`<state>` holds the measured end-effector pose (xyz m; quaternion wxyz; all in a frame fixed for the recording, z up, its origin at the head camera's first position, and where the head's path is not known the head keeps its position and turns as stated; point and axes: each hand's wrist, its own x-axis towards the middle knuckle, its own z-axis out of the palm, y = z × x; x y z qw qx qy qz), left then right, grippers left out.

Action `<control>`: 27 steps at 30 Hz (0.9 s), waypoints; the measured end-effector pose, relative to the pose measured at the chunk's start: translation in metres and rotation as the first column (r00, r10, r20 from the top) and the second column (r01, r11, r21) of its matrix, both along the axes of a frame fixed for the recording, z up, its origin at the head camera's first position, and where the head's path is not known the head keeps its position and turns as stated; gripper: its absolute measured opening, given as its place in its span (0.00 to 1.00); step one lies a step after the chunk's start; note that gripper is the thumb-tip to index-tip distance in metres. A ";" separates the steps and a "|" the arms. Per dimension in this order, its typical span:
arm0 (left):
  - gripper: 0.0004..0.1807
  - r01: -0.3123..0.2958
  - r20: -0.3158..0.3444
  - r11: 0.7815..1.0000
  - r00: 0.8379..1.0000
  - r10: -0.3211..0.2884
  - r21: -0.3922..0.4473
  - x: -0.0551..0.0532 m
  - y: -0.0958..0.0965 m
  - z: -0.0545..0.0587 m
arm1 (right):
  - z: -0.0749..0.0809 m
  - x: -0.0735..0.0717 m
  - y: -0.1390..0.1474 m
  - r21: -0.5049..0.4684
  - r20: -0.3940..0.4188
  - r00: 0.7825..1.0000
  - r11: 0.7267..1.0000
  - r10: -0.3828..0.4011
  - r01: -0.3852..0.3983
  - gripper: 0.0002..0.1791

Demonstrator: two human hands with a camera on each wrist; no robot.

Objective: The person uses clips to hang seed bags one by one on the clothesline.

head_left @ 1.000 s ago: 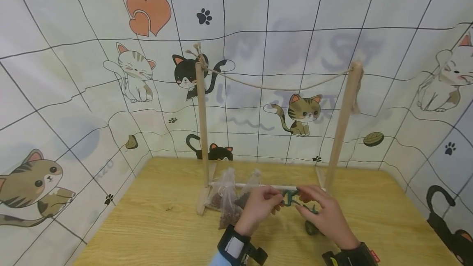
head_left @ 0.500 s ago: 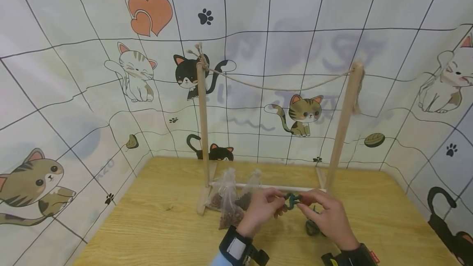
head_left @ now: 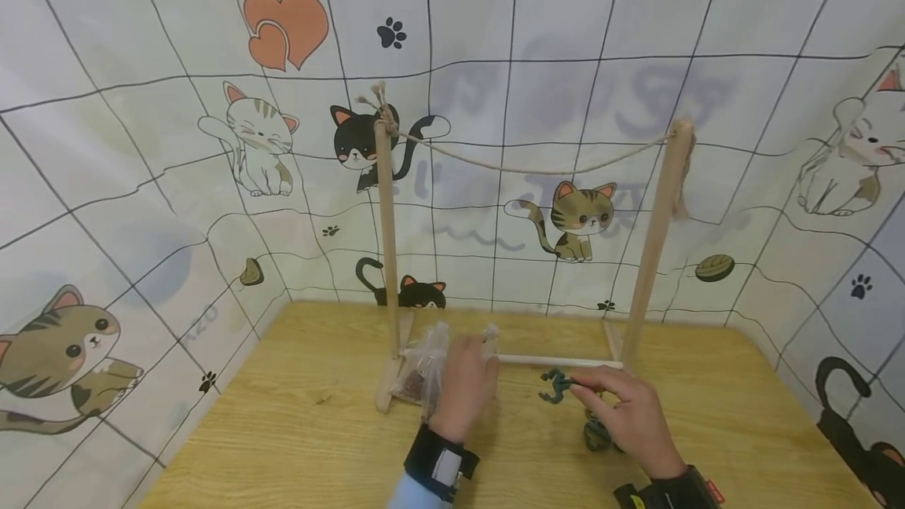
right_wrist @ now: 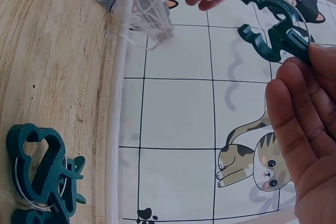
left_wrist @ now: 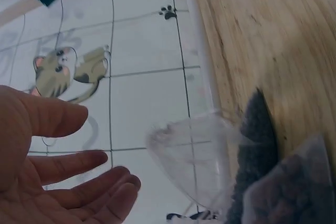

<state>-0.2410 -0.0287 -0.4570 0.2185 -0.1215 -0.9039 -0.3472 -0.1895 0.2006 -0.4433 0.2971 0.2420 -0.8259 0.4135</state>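
Head view: low right of centre, the right hand [head_left: 632, 411] pinches a green, claw-shaped plastic clip [head_left: 558, 386]; a slack pinch might drop it. Left wrist view: the empty left hand [left_wrist: 58, 156], fingers apart, could snag a translucent, dark-filled bag [left_wrist: 256, 135], lower right, by brushing it.

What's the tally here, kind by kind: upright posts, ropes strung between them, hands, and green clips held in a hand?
Wooden posts: 2
Strung rope: 1
Left hand and right hand: 2
Held green clip: 1
Total: 6
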 end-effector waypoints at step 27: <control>0.22 0.014 0.131 0.999 0.991 -0.009 -0.035 -0.012 -0.008 -0.016 | 0.017 0.011 -0.012 -0.045 -0.066 0.996 0.997 -0.061 0.058 0.13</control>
